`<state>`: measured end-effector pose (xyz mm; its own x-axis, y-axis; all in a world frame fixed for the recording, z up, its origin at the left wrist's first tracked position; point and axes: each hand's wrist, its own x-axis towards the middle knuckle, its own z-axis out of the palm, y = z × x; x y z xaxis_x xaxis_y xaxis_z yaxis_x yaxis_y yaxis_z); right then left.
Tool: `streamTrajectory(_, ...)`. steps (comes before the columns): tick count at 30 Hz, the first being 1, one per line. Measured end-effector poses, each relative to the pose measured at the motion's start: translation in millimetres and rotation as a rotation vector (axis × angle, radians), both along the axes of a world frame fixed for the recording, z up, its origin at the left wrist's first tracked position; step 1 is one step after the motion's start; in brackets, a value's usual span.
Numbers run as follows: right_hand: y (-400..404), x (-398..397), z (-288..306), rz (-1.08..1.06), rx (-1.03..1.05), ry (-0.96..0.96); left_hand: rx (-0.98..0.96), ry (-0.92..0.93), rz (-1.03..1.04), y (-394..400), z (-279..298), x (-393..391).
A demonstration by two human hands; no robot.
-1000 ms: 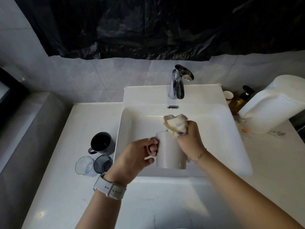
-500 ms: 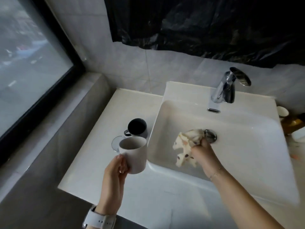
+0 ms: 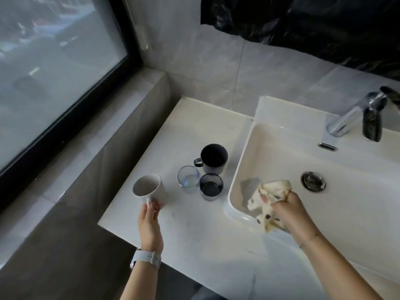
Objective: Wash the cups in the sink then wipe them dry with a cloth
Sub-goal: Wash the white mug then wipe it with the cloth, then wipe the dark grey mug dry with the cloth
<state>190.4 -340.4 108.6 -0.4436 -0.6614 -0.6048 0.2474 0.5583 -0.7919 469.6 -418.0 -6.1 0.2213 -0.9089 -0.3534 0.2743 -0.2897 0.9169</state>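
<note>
Nearest the camera: left hand (image 3: pixel 150 219) out over the counter (image 3: pixel 194 241), fingers curled round the handle side of the white mug (image 3: pixel 148 188), gripping it low at the near edge. Mug tipped, mouth swung up and away to the left, long axis leaning from the fingers toward the window. Base looks to be on or just above the counter — can't tell which. White watch (image 3: pixel 145 257) on that wrist.

Over on the right: right hand (image 3: pixel 290 210) bunched tight round the cloth (image 3: pixel 267 199), a cream rag with dark spots, held over the near left corner of the sink (image 3: pixel 240 169). Cloth spilling out toward the left of the fist, hanging above the basin wall.

Now the relation that matters: mug well to the left of the cloth hand, the whole cup cluster between them. Just beyond and right of the mug, clear glass (image 3: pixel 188 178) touching or almost touching the small dark tumbler (image 3: pixel 211 186); black mug (image 3: pixel 213 158) behind those, handle to the left. All three upright, mouths up, nearer the left hand than the right.

Likely call: white mug being parked, next cup to come from that trio — left hand best placed, a short reach right.

Farther back: drain (image 3: pixel 313 180), then tap (image 3: pixel 355 118) at the far right.
</note>
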Motion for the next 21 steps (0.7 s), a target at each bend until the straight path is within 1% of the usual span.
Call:
streamTrajectory(2,-1.6,3.0,-1.8,0.004,0.012,0.034,-0.015,0.017,-0.007,-6.9,-5.7,0.2)
streamTrajectory(4,-1.9,4.4,-3.4,0.022,0.035,0.066,-0.024,-0.007,-0.036,-10.7,-11.6,2.5)
streamTrajectory(9,-3.7,2.8,-9.0,0.009,0.047,0.073,-0.018,-0.23,-0.147,-2.2,-21.3,3.8)
streamTrajectory(11,-4.2,1.6,-11.7,0.013,0.056,0.089,0.004,-0.323,-0.148,5.6,-27.1,4.6)
streamTrajectory(13,-4.7,1.5,-11.1,0.023,0.056,0.088,0.027,-0.384,-0.107,10.5,-31.3,5.6)
streamTrajectory(15,-4.1,1.7,-9.8,0.032,0.06,0.084,0.069,-0.415,-0.076,13.2,-30.9,5.7)
streamTrajectory(17,-3.2,2.0,-8.4,0.027,0.064,0.08,0.103,-0.427,-0.116,15.6,-25.0,2.5)
streamTrajectory(20,-1.0,1.4,-8.0,0.041,0.064,0.093,0.188,-0.365,-0.186,14.3,-11.4,-4.2)
streamTrajectory(21,0.2,1.2,-7.8,0.042,0.064,0.101,0.217,-0.373,-0.195,12.8,-7.2,-5.0)
